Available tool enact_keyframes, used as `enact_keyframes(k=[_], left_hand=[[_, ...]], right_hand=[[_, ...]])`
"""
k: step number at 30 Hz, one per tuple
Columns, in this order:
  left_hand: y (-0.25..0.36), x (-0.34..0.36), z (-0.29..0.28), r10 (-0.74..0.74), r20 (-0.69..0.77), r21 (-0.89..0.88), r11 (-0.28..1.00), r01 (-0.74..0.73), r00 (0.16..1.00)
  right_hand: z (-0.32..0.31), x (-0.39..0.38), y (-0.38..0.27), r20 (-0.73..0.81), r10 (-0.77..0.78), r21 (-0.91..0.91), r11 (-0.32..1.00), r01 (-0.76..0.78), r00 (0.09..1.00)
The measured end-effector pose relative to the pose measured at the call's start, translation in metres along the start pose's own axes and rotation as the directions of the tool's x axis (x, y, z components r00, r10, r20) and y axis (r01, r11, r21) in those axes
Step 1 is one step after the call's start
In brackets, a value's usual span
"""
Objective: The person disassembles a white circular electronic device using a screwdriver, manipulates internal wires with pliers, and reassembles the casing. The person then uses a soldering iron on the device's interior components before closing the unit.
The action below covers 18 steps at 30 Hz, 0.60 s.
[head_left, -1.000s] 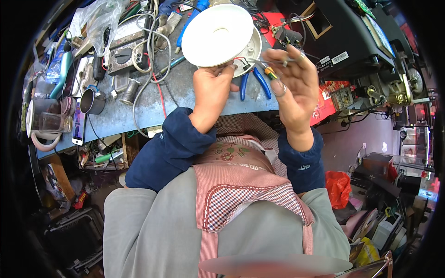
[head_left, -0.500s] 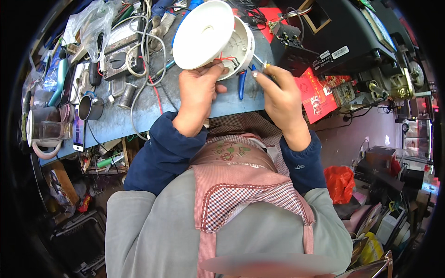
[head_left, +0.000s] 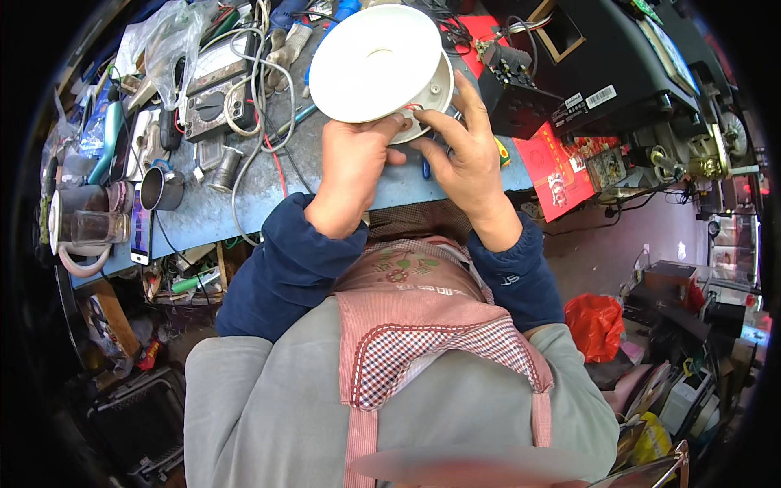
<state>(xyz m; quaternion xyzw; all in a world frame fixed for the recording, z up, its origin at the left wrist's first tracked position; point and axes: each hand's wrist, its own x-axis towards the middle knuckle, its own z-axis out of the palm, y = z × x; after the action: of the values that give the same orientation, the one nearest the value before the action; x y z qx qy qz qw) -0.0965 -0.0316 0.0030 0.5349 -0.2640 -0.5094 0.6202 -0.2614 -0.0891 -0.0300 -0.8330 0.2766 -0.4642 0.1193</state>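
Note:
My left hand [head_left: 354, 163] grips the lower left of a white round fixture, its flat disc [head_left: 374, 61] tilted over an open base [head_left: 439, 81] with red wire inside. My right hand [head_left: 464, 159] holds the base's right side, its index finger reaching in by the wires and another finger along the rim. Beside it a yellow-green screwdriver handle [head_left: 502, 151] shows, partly hidden by my fingers. A blue plier handle [head_left: 425, 168] peeks out below the fixture.
A grimy bench [head_left: 232, 203] holds an analog meter [head_left: 207, 114], looped cables, tools, a metal mug [head_left: 161, 189] and a phone [head_left: 140, 224] at left. At right are a black case [head_left: 610, 65], red printed paper [head_left: 545, 171] and parts. A red bag [head_left: 592, 325] sits below.
My right hand has left the screwdriver and moved left and up onto the base. My left hand shifted left, then slightly back right with the fixture, whose disc now covers more of the base.

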Motion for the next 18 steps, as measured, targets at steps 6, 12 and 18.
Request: enact_keyframes(k=[6,12,18], left_hand=[[-0.018,0.003,0.008,0.067,-0.09,0.007,0.998,-0.066,0.994],[-0.018,0.001,0.018,0.089,-0.142,-0.048,0.994,-0.097,0.986],[-0.021,-0.002,0.022,0.068,-0.216,-0.14,0.985,-0.1,0.974]], right_hand=[[0.001,-0.008,0.008,-0.043,-0.02,0.066,0.998,0.022,0.999],[0.002,-0.01,0.0,-0.065,0.013,0.089,0.996,-0.007,0.998],[0.003,-0.011,0.001,-0.072,-0.021,0.11,0.994,0.029,0.997]])
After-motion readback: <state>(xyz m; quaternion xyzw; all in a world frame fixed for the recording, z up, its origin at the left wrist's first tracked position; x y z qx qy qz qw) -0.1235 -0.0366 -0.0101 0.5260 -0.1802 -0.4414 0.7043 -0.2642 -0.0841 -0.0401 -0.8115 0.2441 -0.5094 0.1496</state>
